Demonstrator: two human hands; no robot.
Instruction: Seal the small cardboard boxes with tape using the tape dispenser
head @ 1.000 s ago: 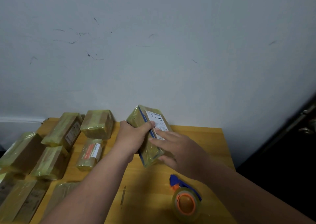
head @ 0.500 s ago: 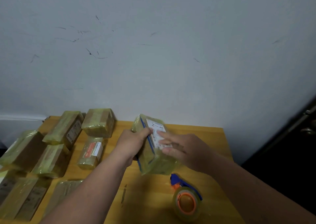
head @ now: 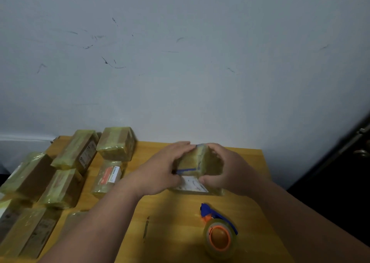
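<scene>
A small tape-wrapped cardboard box (head: pixel 195 166) with a blue stripe and a white label facing me sits in the middle of the wooden table (head: pixel 246 162). My left hand (head: pixel 162 168) grips its left side and my right hand (head: pixel 226 168) grips its right side, fingers curled over the top. The tape dispenser (head: pixel 219 234), blue and orange with a clear roll, lies on the table nearer to me, apart from both hands.
Several taped boxes (head: pixel 117 142) crowd the table's left half, one (head: pixel 109 175) with an orange and white label. A grey wall rises right behind the table. Dark space with a metal fitting (head: pixel 360 152) lies beyond the right edge.
The box has been turned and lowered between my hands: its label, earlier on top and facing up, now faces me at the bottom. My right hand moved from the label to the box's right side.
</scene>
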